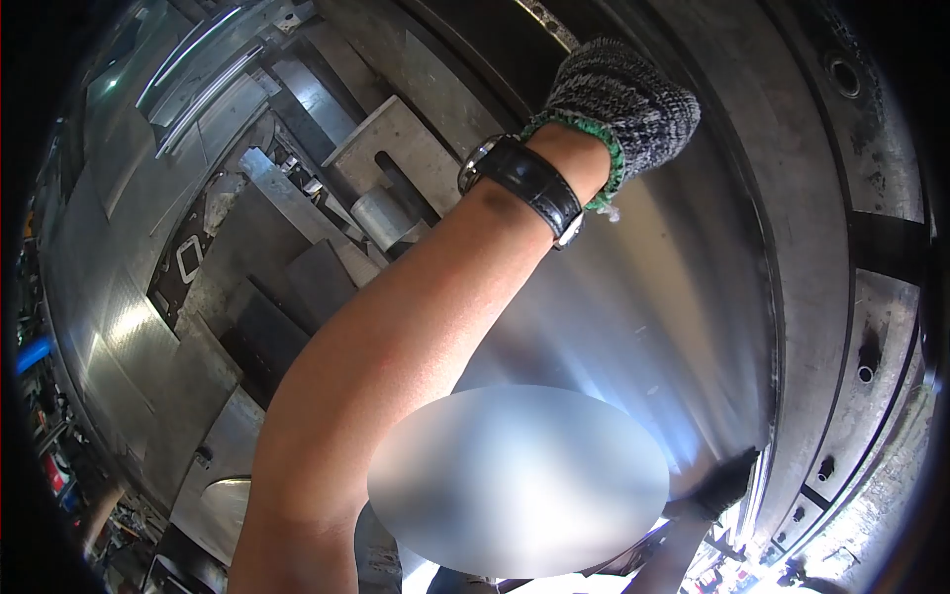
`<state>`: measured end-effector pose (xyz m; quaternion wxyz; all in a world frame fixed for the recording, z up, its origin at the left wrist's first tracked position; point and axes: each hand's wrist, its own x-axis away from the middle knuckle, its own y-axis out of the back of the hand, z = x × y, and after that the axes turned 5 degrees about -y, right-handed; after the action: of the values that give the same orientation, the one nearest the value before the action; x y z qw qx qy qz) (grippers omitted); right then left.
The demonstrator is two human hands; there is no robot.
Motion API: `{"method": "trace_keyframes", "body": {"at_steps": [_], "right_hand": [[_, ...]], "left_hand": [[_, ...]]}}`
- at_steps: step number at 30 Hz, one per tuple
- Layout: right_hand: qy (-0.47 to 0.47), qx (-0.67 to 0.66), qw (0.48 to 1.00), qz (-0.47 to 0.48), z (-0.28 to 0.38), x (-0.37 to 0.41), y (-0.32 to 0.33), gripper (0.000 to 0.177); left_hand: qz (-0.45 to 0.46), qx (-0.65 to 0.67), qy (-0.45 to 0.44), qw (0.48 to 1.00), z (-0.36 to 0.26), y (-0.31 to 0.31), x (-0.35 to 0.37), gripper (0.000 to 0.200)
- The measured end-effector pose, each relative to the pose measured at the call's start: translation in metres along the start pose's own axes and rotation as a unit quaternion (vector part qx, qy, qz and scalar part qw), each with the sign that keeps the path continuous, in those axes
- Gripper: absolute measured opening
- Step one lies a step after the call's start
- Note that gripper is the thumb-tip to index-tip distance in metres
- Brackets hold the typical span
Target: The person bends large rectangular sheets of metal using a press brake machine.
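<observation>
My left hand, in a grey knit glove with a green cuff, is at the upper right over the dark metal edge. Its fingers are hidden, and so is anything in them. Above its cuff is a black-strapped watch. Beneath the forearm a smooth, shiny metal sheet stretches down to the lower right. My right hand, in a dark glove, touches or nearly touches the sheet's edge at the lower right. Its finger shape is too dark to make out. A blurred oval covers the lower middle.
Flat metal plates lie across the left, with a tan plate and a short metal cylinder near my forearm. A thick curved metal frame with holes and bolts runs down the right. Assorted clutter shows at the far left.
</observation>
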<state>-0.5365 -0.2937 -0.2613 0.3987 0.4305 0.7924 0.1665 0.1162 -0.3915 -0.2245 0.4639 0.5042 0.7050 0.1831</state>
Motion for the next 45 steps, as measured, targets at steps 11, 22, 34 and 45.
{"method": "trace_keyframes", "body": {"at_steps": [11,22,34,45], "right_hand": [[-0.038,0.018,0.999,0.003,0.013,-0.007,0.012,0.028],[-0.047,0.023,0.995,0.087,0.017,-0.014,0.023,0.032],[-0.023,0.022,0.991,0.13,-0.006,-0.005,0.007,0.039],[-0.006,-0.066,0.99,0.122,0.001,-0.006,0.026,0.042]], "left_hand": [[0.054,-0.024,0.016,0.998,-0.001,0.002,-0.007,0.031],[-0.086,0.083,-0.034,0.992,0.006,-0.013,0.011,0.026],[0.017,-0.181,-0.089,0.979,-0.003,0.004,0.003,0.016],[-0.064,0.203,0.033,0.977,-0.009,0.008,0.006,0.024]]}}
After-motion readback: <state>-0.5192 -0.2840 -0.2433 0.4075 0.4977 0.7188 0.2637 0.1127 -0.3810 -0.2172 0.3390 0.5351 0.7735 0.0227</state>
